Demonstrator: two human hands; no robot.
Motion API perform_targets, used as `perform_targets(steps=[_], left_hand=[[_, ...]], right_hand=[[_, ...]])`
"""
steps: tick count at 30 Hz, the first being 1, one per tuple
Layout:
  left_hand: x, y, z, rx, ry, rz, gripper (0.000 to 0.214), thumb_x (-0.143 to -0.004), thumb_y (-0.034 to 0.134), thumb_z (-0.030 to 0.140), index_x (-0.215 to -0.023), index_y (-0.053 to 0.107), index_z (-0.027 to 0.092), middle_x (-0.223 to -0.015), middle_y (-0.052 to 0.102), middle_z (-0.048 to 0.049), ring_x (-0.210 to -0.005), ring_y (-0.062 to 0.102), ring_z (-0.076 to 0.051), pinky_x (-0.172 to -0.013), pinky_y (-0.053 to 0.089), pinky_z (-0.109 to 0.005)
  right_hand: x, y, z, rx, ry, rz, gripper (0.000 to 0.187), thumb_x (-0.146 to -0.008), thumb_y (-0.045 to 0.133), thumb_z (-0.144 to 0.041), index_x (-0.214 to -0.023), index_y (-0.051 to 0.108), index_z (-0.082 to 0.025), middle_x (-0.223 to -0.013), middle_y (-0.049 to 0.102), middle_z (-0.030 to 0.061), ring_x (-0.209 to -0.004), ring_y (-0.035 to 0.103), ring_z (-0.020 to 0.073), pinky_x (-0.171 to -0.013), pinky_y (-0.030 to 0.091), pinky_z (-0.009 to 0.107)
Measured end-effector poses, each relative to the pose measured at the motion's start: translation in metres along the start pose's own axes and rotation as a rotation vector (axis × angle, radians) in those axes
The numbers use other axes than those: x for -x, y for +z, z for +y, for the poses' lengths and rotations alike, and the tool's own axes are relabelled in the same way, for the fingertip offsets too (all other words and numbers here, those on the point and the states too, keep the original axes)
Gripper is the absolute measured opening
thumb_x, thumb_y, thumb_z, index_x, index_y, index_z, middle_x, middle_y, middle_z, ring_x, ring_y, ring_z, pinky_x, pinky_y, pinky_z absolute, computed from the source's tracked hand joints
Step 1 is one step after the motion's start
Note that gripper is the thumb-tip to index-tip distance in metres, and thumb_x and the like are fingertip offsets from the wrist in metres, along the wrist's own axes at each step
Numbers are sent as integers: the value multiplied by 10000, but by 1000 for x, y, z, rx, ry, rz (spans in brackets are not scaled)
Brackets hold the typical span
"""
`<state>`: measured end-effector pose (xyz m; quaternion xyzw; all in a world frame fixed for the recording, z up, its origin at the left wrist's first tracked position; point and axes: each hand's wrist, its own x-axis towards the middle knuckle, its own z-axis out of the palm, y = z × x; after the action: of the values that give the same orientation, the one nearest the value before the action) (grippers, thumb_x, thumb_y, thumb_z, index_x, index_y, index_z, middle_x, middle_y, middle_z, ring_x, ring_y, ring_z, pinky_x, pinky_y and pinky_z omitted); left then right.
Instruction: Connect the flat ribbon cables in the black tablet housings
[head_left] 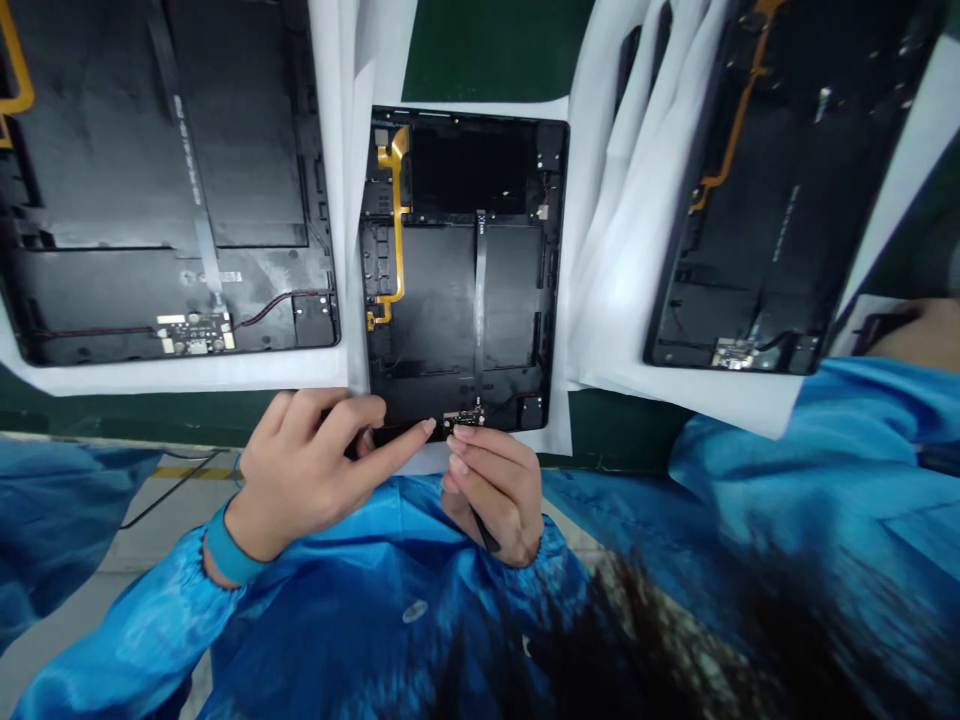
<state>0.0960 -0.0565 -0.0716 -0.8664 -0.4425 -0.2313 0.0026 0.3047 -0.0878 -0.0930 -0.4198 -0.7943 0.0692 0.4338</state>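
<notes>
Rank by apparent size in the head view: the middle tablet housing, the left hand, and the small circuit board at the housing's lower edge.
Middle tablet housing, largest; left hand, nearer the camera; small circuit board, smallest.

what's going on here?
A person in a blue smock is working on an open black tablet back housing. The left hand has its index finger beside a small circuit board at the housing's near edge. The right hand holds a thin black tool. Similar housings lie either side.

Your left hand: index finger extended; the rest curled. Your right hand: curled closed; just beside it.
</notes>
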Motion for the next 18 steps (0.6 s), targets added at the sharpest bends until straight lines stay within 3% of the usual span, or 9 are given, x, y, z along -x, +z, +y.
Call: perform_targets(steps=[8, 15, 18], left_hand=[[3, 1, -1, -7, 7, 27, 567, -828, 559, 16, -1241, 641, 395, -979, 609, 15, -908, 545, -184, -741, 364, -304], [-2, -4, 3, -32, -18, -93, 585, -846, 519, 24, -1232, 625, 451, -992, 596, 6, -873, 519, -171, -733, 375, -307], [0, -4, 1, 37, -16, -3, 469, -836, 603, 35, -1198, 655, 328, -969, 621, -6, -900, 544, -170, -746, 445, -297]], right_hand=[[-1, -2, 1, -46, 55, 45, 202, -892, 608, -73, -1092, 629, -85, -979, 678, 77, -1008, 717, 209, -717, 688, 353], [-4, -2, -1, -43, 108, -3, 389, -863, 644, -61, -1236, 601, -164, -1026, 696, 66, -1061, 713, 216, -816, 685, 371], [-6, -7, -3, -41, 124, -32, 458, -831, 662, -33, -1257, 601, -189, -1005, 707, 63, -1055, 714, 218, -843, 679, 367]])
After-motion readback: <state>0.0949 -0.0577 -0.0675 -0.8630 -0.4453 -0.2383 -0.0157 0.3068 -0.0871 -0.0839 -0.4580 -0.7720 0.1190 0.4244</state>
